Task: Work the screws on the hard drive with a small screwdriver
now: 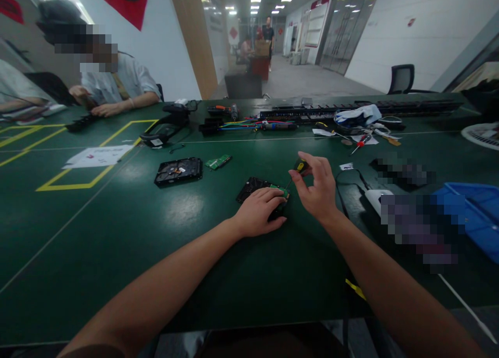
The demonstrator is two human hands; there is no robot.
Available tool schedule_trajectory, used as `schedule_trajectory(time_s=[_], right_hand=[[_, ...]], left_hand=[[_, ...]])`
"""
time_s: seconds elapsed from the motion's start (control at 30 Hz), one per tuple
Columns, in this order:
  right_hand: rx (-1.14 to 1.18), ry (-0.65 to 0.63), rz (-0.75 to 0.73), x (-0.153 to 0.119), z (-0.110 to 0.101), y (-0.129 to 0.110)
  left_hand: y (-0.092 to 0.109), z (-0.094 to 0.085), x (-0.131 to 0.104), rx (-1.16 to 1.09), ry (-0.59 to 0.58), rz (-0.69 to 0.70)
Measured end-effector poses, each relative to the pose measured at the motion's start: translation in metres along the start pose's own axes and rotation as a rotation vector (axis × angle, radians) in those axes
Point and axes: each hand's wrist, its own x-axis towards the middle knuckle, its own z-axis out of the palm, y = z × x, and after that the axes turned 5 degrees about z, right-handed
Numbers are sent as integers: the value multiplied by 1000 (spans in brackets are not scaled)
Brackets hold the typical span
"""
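Observation:
A black hard drive [253, 186] lies on the green table, with part of a green circuit board [281, 189] showing at its right side. My left hand [260, 211] rests over the drive, its fingers wrapped round the near side and pressed on the board. Pinched between thumb and fingers of my right hand [317, 186] is a small screwdriver with a black and yellow handle [300, 166]. Its thin shaft slants down to the board's right edge. Further left lie a second hard drive [178, 171] and a loose green circuit board [219, 162].
Cables and tools, among them a red screwdriver [360, 144], lie along the table's back. White paper [99, 156] is at left, a power strip [380, 202] and blue basket [473, 212] at right. A person [117, 82] sits at the back left, hands on a dark part.

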Motion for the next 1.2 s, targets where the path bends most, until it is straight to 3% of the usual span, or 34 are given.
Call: schedule_trajectory(time_s=[0.83,1.2], right_hand=[[141,-114,67,-5,3,12],[98,-49,83,-3,5,12]], left_hand=[[1,-2,1,-6,-8,-9],[-1,1,0,0,-9,-6]])
